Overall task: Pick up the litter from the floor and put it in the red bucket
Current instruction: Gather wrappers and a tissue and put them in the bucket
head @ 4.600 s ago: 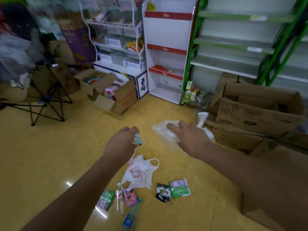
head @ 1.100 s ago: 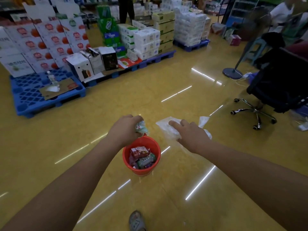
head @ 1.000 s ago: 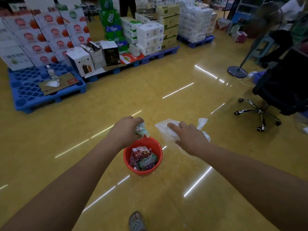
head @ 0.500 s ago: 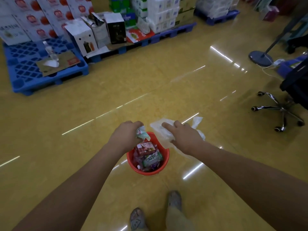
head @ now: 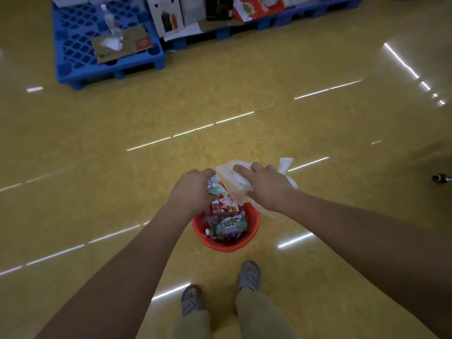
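Observation:
The red bucket (head: 253, 226) stands on the yellow floor just in front of my feet, holding several wrappers, among them a red packet (head: 223, 206) and a green one (head: 230, 225). My left hand (head: 192, 192) hovers over the bucket's far left rim, fingers curled round a small crumpled pale-green wrapper (head: 215, 187). My right hand (head: 264, 185) is above the far right rim and grips a clear plastic bag (head: 232, 177), whose loose end sticks out behind the hand.
Blue pallets (head: 73, 52) with cartons, a sheet of cardboard (head: 122, 45) and a clear bottle (head: 111, 23) stand at the far left and back. A chair castor (head: 439, 178) shows at the right edge. My two sandalled feet (head: 249, 276) are below the bucket.
I have stepped closer to the bucket and my view has tilted down. Both hands, still holding their litter, have come nearer together over the bucket's far rim.

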